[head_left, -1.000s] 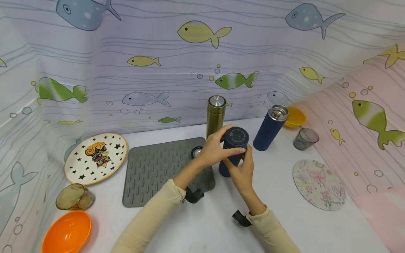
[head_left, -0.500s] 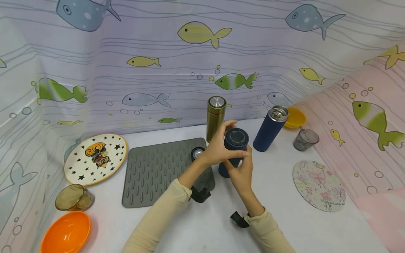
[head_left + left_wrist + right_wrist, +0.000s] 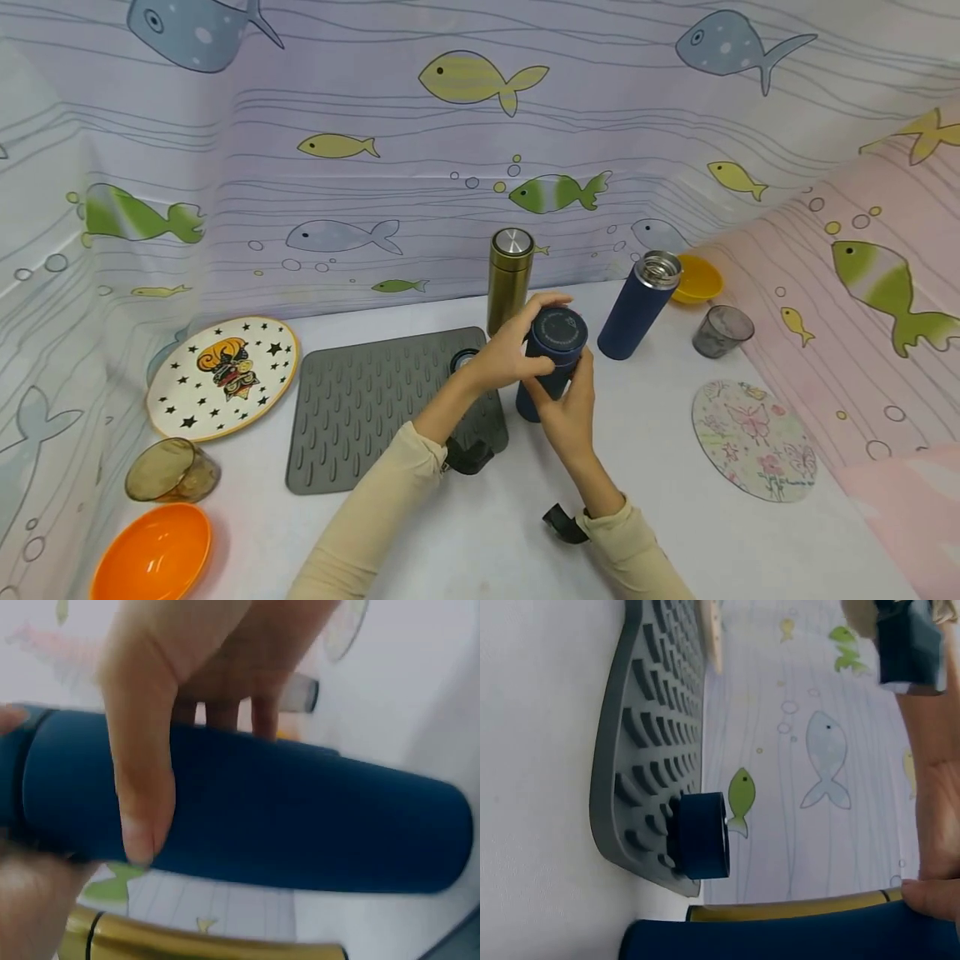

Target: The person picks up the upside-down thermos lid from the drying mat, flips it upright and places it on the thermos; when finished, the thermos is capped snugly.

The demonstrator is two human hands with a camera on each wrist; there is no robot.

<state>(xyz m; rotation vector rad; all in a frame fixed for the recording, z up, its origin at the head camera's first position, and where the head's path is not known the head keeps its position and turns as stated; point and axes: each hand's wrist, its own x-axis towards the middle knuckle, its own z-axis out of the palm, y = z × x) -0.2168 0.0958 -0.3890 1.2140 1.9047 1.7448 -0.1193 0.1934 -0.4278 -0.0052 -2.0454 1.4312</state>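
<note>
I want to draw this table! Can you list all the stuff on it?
Capped flask: 1, navy, centre, in both hands.
Open flask: 1, navy, back right.
Gold flask: 1, back centre.
Cap: 1, navy, on mat.
Mat: 1, grey, centre left.
Plate: 1, starry, left.
Bowls: orange, front left; yellow, back right.
Cups: brown, left; grey, right.
Coaster: 1, flowery, right.
Left hand, right hand: gripping capped flask.

A dark blue flask (image 3: 546, 367) stands upright on the white table, just off the right edge of the grey mat. Its round, matching cap (image 3: 558, 330) is on top. It is matte, cylindrical, and stands just in front of the gold flask.
</note>
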